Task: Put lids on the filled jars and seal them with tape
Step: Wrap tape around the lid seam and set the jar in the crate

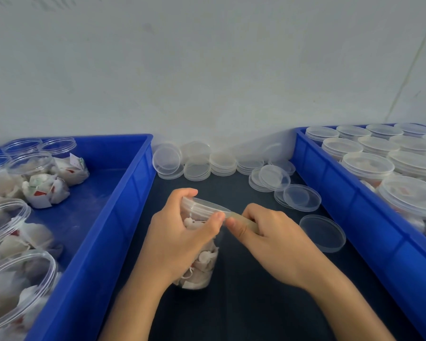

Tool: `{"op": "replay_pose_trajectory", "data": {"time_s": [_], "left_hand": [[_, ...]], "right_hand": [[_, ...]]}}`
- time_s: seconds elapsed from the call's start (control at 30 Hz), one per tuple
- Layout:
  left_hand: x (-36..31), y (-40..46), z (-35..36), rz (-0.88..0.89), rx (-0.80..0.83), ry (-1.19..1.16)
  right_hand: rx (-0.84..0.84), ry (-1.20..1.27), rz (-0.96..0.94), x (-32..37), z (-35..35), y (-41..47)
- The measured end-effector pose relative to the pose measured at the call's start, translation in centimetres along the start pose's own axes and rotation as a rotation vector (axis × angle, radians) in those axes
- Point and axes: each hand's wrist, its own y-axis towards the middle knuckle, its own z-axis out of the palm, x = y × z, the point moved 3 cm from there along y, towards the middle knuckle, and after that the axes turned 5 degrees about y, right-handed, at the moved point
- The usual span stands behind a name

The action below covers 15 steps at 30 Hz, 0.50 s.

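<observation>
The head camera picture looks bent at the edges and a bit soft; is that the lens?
Head view: wide-angle bending curves the left blue bin and right blue bin; light is flat with faint shadows; hands and jar look slightly soft.

2 blue crates: left crate, right crate, on dark counter; pale wall behind.
</observation>
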Motion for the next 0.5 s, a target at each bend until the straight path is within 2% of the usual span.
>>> {"op": "replay_pose_trajectory", "data": {"time_s": [0.3, 0.5], "left_hand": [[-0.04, 0.02, -0.12, -0.039, -0.054, 0.023], [0.13, 0.15, -0.50, -0.055, -0.026, 0.013]], "right_hand": [[-0.086, -0.114, -0.058, 0.49, -0.16, -0.18], [-0.056, -0.030, -0.104, 0.17, -0.08, -0.03]]}}
